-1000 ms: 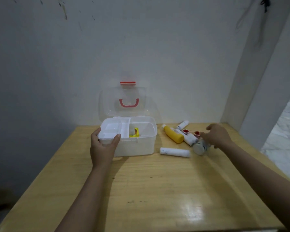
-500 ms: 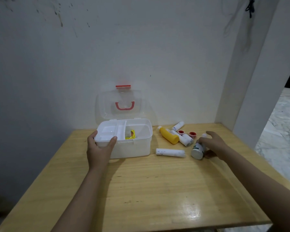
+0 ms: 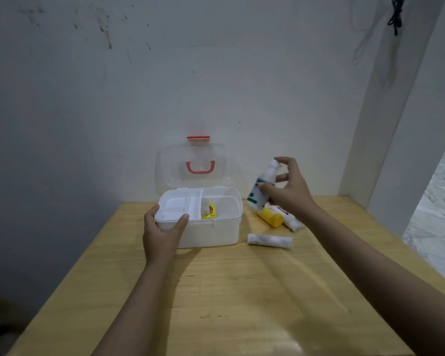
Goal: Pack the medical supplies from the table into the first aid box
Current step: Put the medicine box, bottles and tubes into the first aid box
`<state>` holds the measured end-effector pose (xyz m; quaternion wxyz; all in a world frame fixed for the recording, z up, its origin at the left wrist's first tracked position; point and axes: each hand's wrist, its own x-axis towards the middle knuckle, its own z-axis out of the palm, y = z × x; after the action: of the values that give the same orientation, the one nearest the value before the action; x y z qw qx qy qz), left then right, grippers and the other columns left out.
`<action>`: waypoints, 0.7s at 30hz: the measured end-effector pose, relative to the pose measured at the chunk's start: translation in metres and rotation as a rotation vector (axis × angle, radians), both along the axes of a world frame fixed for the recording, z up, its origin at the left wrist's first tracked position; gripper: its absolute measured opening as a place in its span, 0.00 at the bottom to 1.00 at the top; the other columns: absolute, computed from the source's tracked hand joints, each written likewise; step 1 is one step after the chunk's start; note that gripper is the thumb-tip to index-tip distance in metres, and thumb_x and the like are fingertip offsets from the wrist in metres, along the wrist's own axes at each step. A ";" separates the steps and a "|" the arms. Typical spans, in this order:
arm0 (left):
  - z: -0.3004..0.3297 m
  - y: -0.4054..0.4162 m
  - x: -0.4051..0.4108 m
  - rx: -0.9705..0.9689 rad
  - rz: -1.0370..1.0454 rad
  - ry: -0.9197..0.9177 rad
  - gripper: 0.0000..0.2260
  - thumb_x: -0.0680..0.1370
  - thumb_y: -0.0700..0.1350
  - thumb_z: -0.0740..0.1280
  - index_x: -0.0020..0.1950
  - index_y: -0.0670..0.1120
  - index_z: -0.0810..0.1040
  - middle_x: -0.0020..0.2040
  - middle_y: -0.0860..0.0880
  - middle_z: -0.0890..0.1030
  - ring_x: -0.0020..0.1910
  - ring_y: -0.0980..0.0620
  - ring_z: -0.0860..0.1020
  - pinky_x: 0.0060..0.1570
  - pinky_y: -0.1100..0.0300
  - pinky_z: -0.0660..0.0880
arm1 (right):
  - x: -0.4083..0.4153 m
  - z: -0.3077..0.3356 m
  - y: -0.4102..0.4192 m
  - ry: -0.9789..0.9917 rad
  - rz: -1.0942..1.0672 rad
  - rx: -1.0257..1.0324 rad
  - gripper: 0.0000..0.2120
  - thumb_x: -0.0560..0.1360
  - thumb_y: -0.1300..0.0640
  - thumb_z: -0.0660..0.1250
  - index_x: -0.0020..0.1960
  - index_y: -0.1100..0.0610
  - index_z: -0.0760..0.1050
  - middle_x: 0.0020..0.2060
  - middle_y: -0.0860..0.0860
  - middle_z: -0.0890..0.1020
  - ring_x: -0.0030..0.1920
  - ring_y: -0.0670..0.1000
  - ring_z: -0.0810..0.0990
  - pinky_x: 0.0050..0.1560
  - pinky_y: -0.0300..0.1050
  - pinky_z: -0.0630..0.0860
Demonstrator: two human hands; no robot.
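The white first aid box [image 3: 216, 232] stands open at the back of the wooden table, its clear lid [image 3: 193, 155] with a red handle leaning on the wall. A small yellow packet [image 3: 209, 211] lies inside its tray. My left hand [image 3: 162, 235] grips the box's front left corner. My right hand [image 3: 289, 191] holds a white bottle with green print [image 3: 261, 191] tilted in the air, just right of the box. Below it on the table lie a yellow bottle [image 3: 270, 218], a white tube [image 3: 292, 222] and a white roll [image 3: 269, 240].
The table [image 3: 229, 304] sits in a corner: a grey-white wall behind it and a white pillar [image 3: 385, 124] at the right. Beyond the table's right edge the tiled floor [image 3: 437, 214] shows. A black cord [image 3: 396, 14] hangs high on the pillar.
My right hand has lifted the white bottle off the table and carried it up and left toward the box. My left hand stays on the box corner. The camera has tilted.
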<state>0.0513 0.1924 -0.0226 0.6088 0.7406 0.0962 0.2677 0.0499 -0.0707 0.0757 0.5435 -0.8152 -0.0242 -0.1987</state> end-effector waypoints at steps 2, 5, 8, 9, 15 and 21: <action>0.000 0.000 0.000 0.001 0.002 0.004 0.33 0.68 0.50 0.76 0.68 0.49 0.65 0.65 0.48 0.72 0.57 0.52 0.71 0.54 0.54 0.75 | 0.008 0.000 0.021 -0.079 0.020 -0.052 0.30 0.67 0.57 0.74 0.64 0.48 0.63 0.48 0.48 0.76 0.48 0.47 0.78 0.38 0.40 0.79; -0.002 0.002 0.001 0.002 0.002 0.010 0.33 0.67 0.52 0.76 0.68 0.50 0.65 0.65 0.49 0.72 0.60 0.49 0.72 0.56 0.51 0.76 | 0.018 -0.003 0.046 -0.090 0.076 -0.134 0.30 0.65 0.57 0.75 0.62 0.49 0.64 0.48 0.48 0.76 0.46 0.44 0.76 0.36 0.33 0.73; -0.003 0.003 0.001 -0.003 -0.006 0.008 0.33 0.67 0.52 0.76 0.68 0.51 0.65 0.65 0.49 0.72 0.61 0.48 0.72 0.56 0.49 0.77 | 0.028 -0.013 0.064 -0.046 0.139 -0.230 0.30 0.64 0.58 0.77 0.59 0.48 0.65 0.47 0.50 0.77 0.46 0.49 0.79 0.38 0.41 0.79; -0.003 0.003 0.001 -0.007 -0.006 0.006 0.33 0.67 0.52 0.76 0.68 0.51 0.65 0.65 0.49 0.72 0.61 0.49 0.73 0.56 0.50 0.77 | 0.030 -0.017 0.069 -0.032 0.155 -0.275 0.30 0.63 0.57 0.77 0.58 0.47 0.65 0.46 0.50 0.78 0.45 0.50 0.80 0.40 0.47 0.81; -0.003 0.001 0.002 -0.024 -0.014 -0.003 0.33 0.67 0.51 0.76 0.68 0.51 0.65 0.66 0.49 0.71 0.61 0.48 0.73 0.54 0.52 0.78 | 0.040 -0.019 0.085 0.041 0.297 -0.499 0.29 0.58 0.61 0.80 0.54 0.53 0.71 0.42 0.53 0.79 0.40 0.53 0.78 0.34 0.40 0.74; -0.003 0.002 0.002 -0.021 0.001 -0.019 0.32 0.67 0.51 0.76 0.67 0.51 0.66 0.63 0.52 0.72 0.61 0.49 0.73 0.54 0.54 0.76 | 0.052 -0.025 0.090 0.077 0.276 -0.466 0.15 0.60 0.63 0.80 0.45 0.56 0.80 0.32 0.50 0.78 0.30 0.43 0.74 0.31 0.35 0.69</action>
<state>0.0537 0.1940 -0.0259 0.6174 0.7314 0.0935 0.2741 0.1021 0.0189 0.0504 0.3639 -0.9141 -0.1595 -0.0806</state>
